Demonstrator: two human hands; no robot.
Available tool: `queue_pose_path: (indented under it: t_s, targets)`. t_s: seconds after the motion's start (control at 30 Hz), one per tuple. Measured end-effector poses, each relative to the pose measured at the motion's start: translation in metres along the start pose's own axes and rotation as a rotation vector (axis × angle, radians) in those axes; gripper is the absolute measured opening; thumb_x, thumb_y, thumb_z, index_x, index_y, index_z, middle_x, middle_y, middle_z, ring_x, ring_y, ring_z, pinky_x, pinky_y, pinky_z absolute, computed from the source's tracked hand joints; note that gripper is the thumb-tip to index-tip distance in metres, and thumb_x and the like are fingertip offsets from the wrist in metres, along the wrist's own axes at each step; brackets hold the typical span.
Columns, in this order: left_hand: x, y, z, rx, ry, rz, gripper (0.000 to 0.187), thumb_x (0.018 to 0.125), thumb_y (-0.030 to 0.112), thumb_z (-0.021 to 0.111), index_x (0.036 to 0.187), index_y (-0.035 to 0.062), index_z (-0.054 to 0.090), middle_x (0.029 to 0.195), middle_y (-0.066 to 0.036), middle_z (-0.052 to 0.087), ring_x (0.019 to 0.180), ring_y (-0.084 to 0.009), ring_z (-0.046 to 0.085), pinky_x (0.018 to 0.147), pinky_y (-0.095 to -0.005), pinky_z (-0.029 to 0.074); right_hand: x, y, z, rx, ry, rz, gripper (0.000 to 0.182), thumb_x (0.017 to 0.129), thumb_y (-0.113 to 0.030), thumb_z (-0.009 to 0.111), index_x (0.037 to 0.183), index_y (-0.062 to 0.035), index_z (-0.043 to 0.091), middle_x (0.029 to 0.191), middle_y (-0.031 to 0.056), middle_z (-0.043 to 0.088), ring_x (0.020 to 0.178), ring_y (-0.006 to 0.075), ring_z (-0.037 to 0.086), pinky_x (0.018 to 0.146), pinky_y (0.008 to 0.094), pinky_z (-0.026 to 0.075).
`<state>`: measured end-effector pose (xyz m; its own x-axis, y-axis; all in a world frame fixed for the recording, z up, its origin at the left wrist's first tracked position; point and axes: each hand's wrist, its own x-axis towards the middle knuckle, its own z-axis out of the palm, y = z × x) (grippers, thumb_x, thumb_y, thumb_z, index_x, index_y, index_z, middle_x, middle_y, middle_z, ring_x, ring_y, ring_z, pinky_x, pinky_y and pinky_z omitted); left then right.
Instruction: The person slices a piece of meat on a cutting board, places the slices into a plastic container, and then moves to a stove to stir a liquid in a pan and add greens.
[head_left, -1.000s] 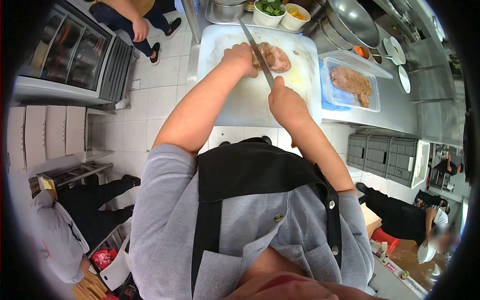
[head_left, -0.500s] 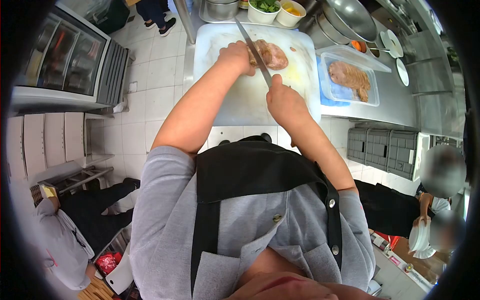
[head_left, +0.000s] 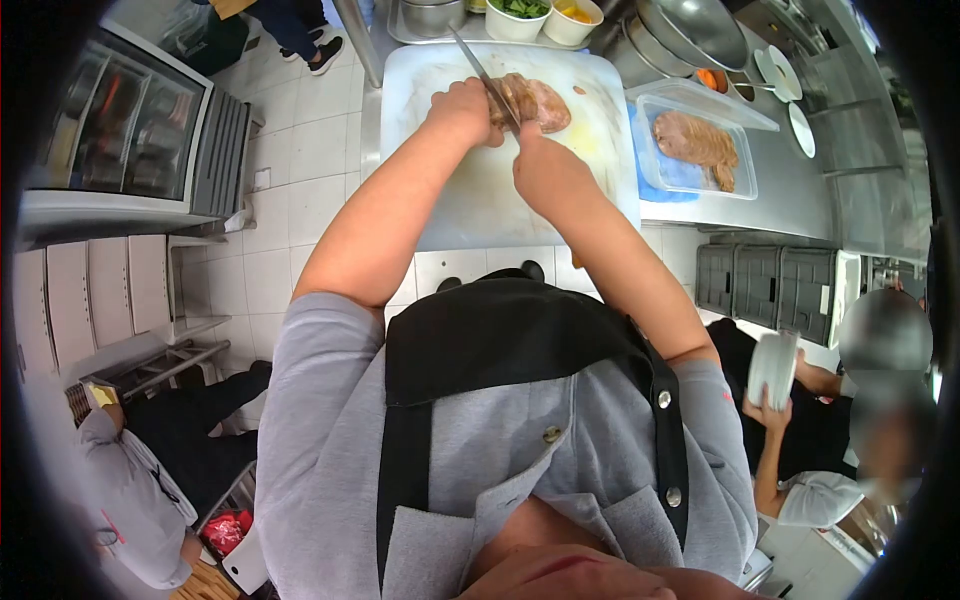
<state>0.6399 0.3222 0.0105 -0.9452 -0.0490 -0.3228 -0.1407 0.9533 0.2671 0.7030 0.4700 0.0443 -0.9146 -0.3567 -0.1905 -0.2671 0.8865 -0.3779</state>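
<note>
On the white plastic board (head_left: 455, 215): soft-looking brown meat (head_left: 543, 103), left end under our curled left hand (head_left: 459, 113); long steel knife (head_left: 477, 69), right hand (head_left: 550, 172) closed round it.

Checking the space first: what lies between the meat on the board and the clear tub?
Right of the meat, a small scrap on the white board, then blue material by the clear tub, in the head view.

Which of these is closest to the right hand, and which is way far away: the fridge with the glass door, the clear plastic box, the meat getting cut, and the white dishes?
From the right hand:
1. Meat getting cut, just ahead.
2. Clear plastic box, to the right.
3. White dishes, farther right.
4. Fridge, far left.
</note>
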Motion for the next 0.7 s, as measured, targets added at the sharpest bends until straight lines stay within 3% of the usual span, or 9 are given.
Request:
queue_pose_path:
  t_s: [0.1, 0.2, 0.3, 0.4, 0.5, 0.57, 0.7]
  targets:
    - [-0.003, 0.001, -0.004, 0.01, -0.007, 0.014, 0.084, 0.057, 0.04, 0.081, 0.121, -0.0009, 0.045, 0.118, -0.019, 0.057, 0.108, -0.0314, 0.059, 0.092, -0.0368, 0.049, 0.003, -0.005, -0.005, -0.047, -0.047, -0.003, 0.022, 0.087, -0.006, 0.04, 0.105, 0.0039, 0.046, 0.086, 0.0257, 0.065, 0.086, 0.0396, 0.065, 0.076, 0.0488, 0.05]
    - [-0.002, 0.002, -0.006, 0.027, -0.026, 0.011, 0.083, 0.058, 0.04, 0.081, 0.121, -0.001, 0.046, 0.118, -0.019, 0.057, 0.109, -0.0309, 0.059, 0.092, -0.0366, 0.049, -0.013, 0.005, -0.004, -0.012, -0.051, 0.028, 0.019, 0.087, -0.011, 0.046, 0.101, 0.0024, 0.045, 0.083, 0.0255, 0.065, 0.082, 0.0415, 0.064, 0.074, 0.0515, 0.048]
    - [-0.002, 0.002, -0.008, 0.025, -0.049, 0.018, 0.082, 0.059, 0.04, 0.08, 0.121, -0.0011, 0.046, 0.119, -0.019, 0.057, 0.108, -0.0311, 0.059, 0.092, -0.0361, 0.049, -0.043, 0.003, -0.022, -0.091, -0.198, 0.142, 0.02, 0.087, -0.01, 0.045, 0.103, 0.0023, 0.046, 0.085, 0.0257, 0.065, 0.082, 0.0419, 0.064, 0.074, 0.0515, 0.048]
    - [-0.002, 0.001, -0.005, 0.033, -0.019, 0.024, 0.081, 0.06, 0.04, 0.079, 0.121, -0.0015, 0.046, 0.119, -0.02, 0.057, 0.108, -0.0318, 0.059, 0.091, -0.0358, 0.049, -0.029, 0.0, -0.02, -0.08, -0.214, 0.116, 0.023, 0.087, -0.007, 0.041, 0.108, 0.0019, 0.047, 0.094, 0.0257, 0.066, 0.09, 0.0391, 0.065, 0.079, 0.0471, 0.05]
    - [-0.003, 0.002, -0.004, 0.036, 0.0, 0.005, 0.082, 0.059, 0.041, 0.079, 0.121, -0.0014, 0.046, 0.119, -0.02, 0.057, 0.107, -0.0321, 0.06, 0.091, -0.0358, 0.049, 0.015, -0.002, 0.0, -0.047, -0.071, 0.026, 0.022, 0.087, -0.007, 0.042, 0.106, 0.0016, 0.049, 0.095, 0.0245, 0.066, 0.09, 0.0385, 0.065, 0.08, 0.047, 0.05]
    - [-0.001, 0.002, -0.007, 0.046, -0.035, 0.006, 0.084, 0.06, 0.041, 0.079, 0.124, 0.0003, 0.045, 0.122, -0.016, 0.056, 0.11, -0.0291, 0.057, 0.094, -0.0358, 0.046, 0.029, -0.003, 0.004, -0.07, -0.09, 0.052, 0.021, 0.087, -0.007, 0.043, 0.104, 0.0015, 0.05, 0.095, 0.0238, 0.066, 0.091, 0.0384, 0.065, 0.08, 0.0471, 0.05]
    - [0.0, 0.001, -0.009, 0.04, -0.079, 0.019, 0.084, 0.06, 0.041, 0.079, 0.126, 0.0014, 0.046, 0.123, -0.013, 0.055, 0.112, -0.0269, 0.056, 0.095, -0.0361, 0.044, -0.006, 0.014, 0.003, -0.042, -0.091, 0.002, 0.019, 0.087, -0.01, 0.044, 0.101, 0.0034, 0.049, 0.087, 0.026, 0.065, 0.084, 0.0409, 0.064, 0.076, 0.0499, 0.049]
